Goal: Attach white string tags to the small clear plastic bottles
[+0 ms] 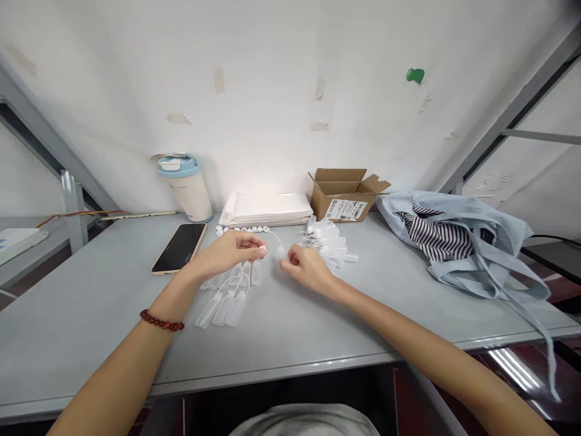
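Note:
My left hand (231, 251) pinches a small white cap (263, 249) between thumb and fingertips. Just to its right, my right hand (311, 266) has its fingers closed around a small translucent bottle (280, 252), partly hidden by the fingers. From that bottle a thin white tube (275, 235) curves up and left. Below my left hand lie several clear plastic bottles (224, 309) with white tubes bent over them. Beyond my right hand is a heap of similar white bottles (329, 242). A row of white caps (247, 229) lines the table behind my hands.
On the grey table (318, 339) are a phone (179, 248), a cream tumbler with a blue lid (188, 188), a stack of white envelopes (267, 209) and an open cardboard box (342, 197). A light blue cloth bag (458, 236) lies at right, its strap hanging over the front edge.

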The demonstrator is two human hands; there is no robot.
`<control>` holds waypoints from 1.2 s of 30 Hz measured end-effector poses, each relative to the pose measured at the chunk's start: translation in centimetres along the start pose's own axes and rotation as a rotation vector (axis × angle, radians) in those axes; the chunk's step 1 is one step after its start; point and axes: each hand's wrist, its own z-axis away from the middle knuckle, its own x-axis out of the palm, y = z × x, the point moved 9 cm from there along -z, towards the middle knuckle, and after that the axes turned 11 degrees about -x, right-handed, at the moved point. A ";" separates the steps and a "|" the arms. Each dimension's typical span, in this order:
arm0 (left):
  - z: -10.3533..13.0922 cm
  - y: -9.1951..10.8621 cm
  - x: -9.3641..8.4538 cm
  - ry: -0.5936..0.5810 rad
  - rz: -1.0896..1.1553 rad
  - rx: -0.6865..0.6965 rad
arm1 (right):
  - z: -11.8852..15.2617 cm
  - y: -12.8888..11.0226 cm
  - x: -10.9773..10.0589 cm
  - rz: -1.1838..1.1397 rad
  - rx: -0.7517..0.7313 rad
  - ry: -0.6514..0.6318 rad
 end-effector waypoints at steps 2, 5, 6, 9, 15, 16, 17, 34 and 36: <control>0.0 0.2 0.4 -0.007 0.018 0.010 | 0.3 -0.3 -0.8 -0.025 -0.040 0.053; -0.2 0.4 0.5 0.023 0.066 0.038 | 0.6 -0.9 -1.5 0.003 -0.134 0.114; -0.3 0.4 0.6 0.026 0.071 0.043 | 0.6 -1.2 -1.6 0.028 -0.173 0.128; -0.3 0.5 1.1 0.015 0.060 0.053 | 0.8 -1.9 -1.3 0.120 -0.290 0.144; -0.2 0.6 1.5 0.001 0.054 0.024 | 1.4 -3.2 -0.9 0.276 -0.491 0.183; -0.2 0.5 1.5 0.004 0.049 0.017 | 1.4 -3.4 -0.9 0.289 -0.514 0.191; -0.2 0.5 1.5 0.006 0.047 0.012 | 1.5 -3.5 -1.0 0.290 -0.532 0.200; -0.1 1.1 2.0 0.063 0.270 0.117 | 0.8 -0.3 -0.6 -0.680 -0.011 0.125; -0.2 0.8 1.8 0.076 0.291 0.095 | 0.8 -0.3 -0.8 -0.691 -0.016 0.126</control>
